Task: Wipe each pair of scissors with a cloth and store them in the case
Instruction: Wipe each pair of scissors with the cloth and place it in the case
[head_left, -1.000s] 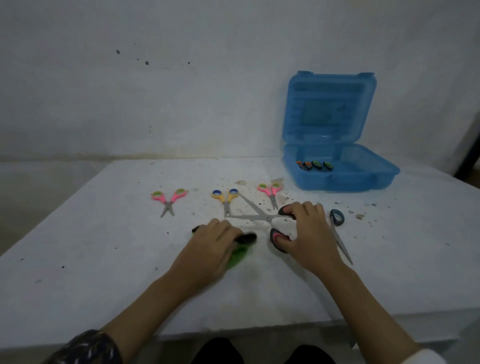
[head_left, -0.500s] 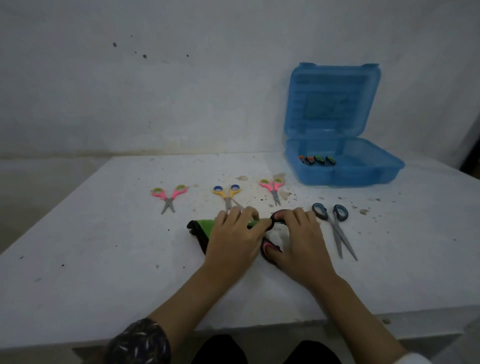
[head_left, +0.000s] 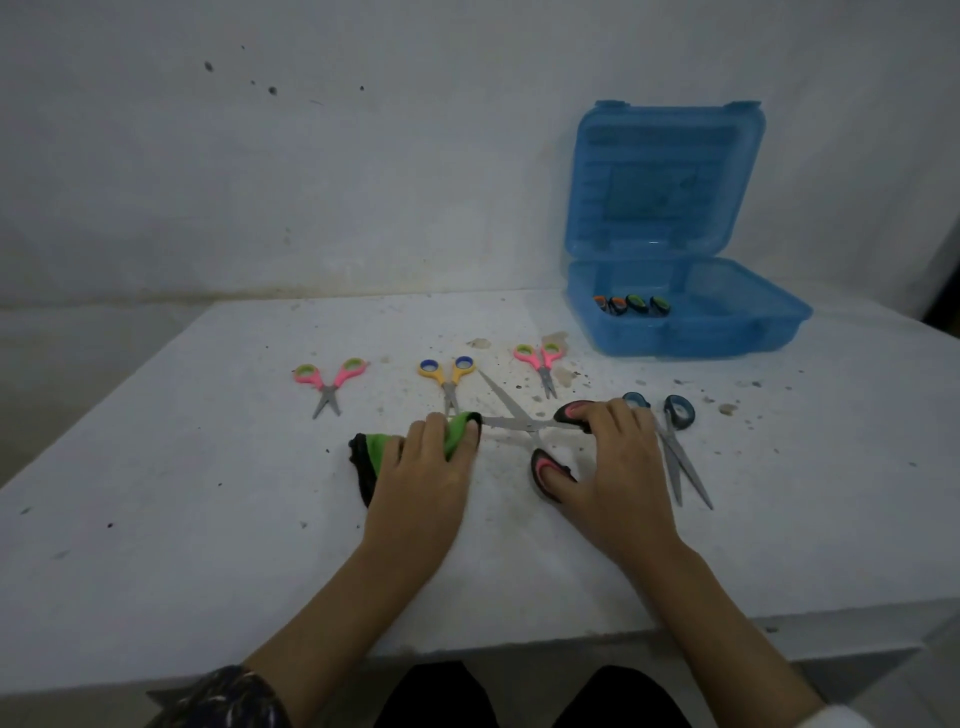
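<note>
Two hands work one pair. Your right hand (head_left: 613, 467) grips the black-and-pink scissors (head_left: 524, 423) by the handles, with the fingers curled over the far loop and the thumb on the near loop. The blades lie spread open on the table (head_left: 208, 519). Your left hand (head_left: 426, 478) clamps the green cloth (head_left: 382, 449) over the tip of the blade pointing to 9 o'clock (the other blade points to 11 o'clock, uncovered).

Blue-handled scissors (head_left: 675, 441) lie just beside the right hand at 3 o'clock. Beyond the hands:
- pink-and-green scissors (head_left: 327, 384) at 10 o'clock;
- yellow scissors (head_left: 447, 374) at 12 o'clock, blades reaching the cloth;
- small pink scissors (head_left: 540, 361) at 1 o'clock.

Farther out at 1 o'clock, the blue case (head_left: 691, 332) stands open with its lid upright. The stored scissors (head_left: 631, 305) show only their handle loops.
</note>
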